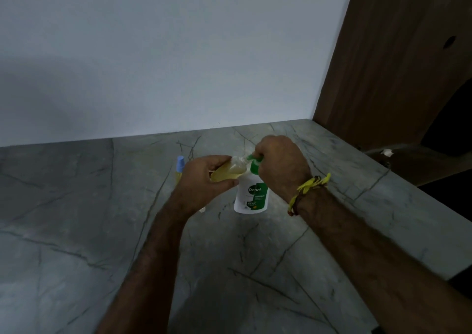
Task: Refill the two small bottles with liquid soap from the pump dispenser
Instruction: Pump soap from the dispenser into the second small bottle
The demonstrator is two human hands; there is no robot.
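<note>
Left hand [204,179], fingers and thumb curled around a small clear bottle [227,173], holds it tilted on its side, neck pointing right toward the green nozzle of the pump dispenser [251,193]. The small bottle is smooth transparent plastic, partly filled with pale yellow liquid. Behind the left hand, a second small bottle [180,166] with a light blue cap stands upright on the countertop [102,231]; its lower body is mostly hidden. A small white object shows just below the left wrist; what it is cannot be told. The pump dispenser, a rounded white plastic bottle with a green collar and a green-and-white "Dettol" label, stands on the countertop just right of the held bottle. Right hand [279,164] rests closed over the pump head, fingers curled down on it. A yellow thread band [310,187] circles the right wrist. The countertop is smooth grey stone with dark veins.
</note>
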